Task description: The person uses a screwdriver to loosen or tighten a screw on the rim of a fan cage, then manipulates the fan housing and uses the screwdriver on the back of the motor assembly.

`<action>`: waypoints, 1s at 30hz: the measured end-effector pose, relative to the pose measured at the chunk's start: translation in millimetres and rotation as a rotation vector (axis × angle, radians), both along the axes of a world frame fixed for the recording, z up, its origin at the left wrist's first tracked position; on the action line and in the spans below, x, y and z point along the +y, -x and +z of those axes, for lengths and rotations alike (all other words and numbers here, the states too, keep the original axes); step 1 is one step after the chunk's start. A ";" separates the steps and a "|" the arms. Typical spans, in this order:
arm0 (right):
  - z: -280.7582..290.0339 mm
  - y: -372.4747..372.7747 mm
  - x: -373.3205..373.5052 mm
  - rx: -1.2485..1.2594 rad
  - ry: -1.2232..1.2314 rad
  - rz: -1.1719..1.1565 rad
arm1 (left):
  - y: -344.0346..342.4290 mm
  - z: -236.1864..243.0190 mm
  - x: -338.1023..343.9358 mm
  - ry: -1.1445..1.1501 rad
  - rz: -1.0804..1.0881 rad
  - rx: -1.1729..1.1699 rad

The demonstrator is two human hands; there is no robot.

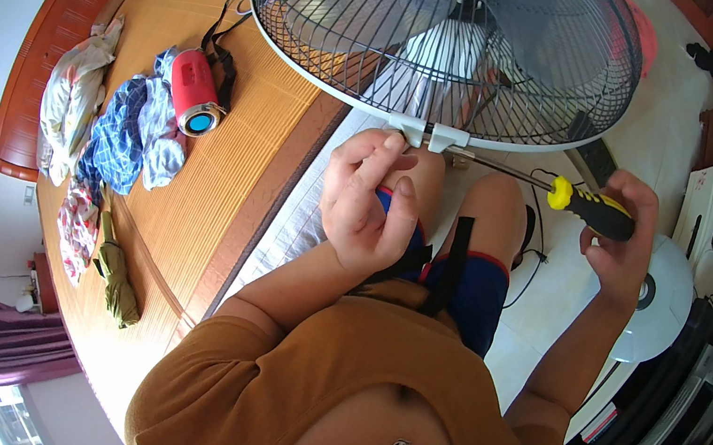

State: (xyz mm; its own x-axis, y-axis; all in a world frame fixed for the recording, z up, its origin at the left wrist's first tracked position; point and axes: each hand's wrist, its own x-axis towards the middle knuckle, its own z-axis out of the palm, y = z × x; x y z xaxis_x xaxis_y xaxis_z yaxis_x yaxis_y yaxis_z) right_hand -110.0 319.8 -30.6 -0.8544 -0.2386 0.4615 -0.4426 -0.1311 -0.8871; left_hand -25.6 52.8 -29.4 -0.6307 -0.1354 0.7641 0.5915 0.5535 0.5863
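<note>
A white-rimmed fan guard with dark wire [344,25] fills the top middle. On its near rim sits a white clip [450,138]. My left hand [364,205] is just below it, with a fingertip up at the clip's left end and the thumb standing apart from the half-bent fingers. Whether anything small is under that fingertip is hidden. A yellow and black screwdriver [597,211] is in my right hand [625,241], fingers closed round the handle's end. Its shaft lies nearly level, pointing left, with the tip at the clip's right side.
Left is a bed with a brown mat [271,112], holding a red cylindrical speaker [192,87], blue clothes [118,128] and a folded olive umbrella [115,280]. A round white fan base [661,310] stands at right, near a grey electronic unit [674,422]. A black cable [530,277] crosses the floor.
</note>
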 end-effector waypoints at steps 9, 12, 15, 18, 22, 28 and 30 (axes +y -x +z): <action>10.9 -2.2 -7.7 -0.455 0.225 -0.066 | 5.2 3.1 2.9 -0.023 0.112 0.109; -4.1 4.4 6.6 -0.055 0.109 0.122 | 1.4 3.2 1.0 0.018 0.020 0.053; -13.4 9.8 13.8 -0.166 0.111 0.104 | 1.4 4.3 -0.8 0.010 0.024 0.058; -11.7 10.7 8.9 -0.165 0.115 0.080 | 8.8 -3.6 1.2 -0.138 0.082 0.170; -10.7 11.8 8.9 -0.156 0.124 0.088 | 10.5 11.4 -18.6 0.071 0.201 0.212; -11.0 16.9 12.7 -0.163 0.127 0.139 | 26.6 45.2 -52.1 0.535 0.219 0.335; -8.3 16.9 14.0 -0.157 0.127 0.143 | 30.9 54.0 -58.6 0.664 0.148 0.366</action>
State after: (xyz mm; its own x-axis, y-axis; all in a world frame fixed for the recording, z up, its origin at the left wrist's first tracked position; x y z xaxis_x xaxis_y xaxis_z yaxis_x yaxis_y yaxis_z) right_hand -126.8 333.7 -38.8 -0.8798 -0.3106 0.3598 -0.2697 -0.2970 -0.9160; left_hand -56.5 -5.8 24.6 -0.3332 0.3608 0.8711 0.5761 0.8093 -0.1149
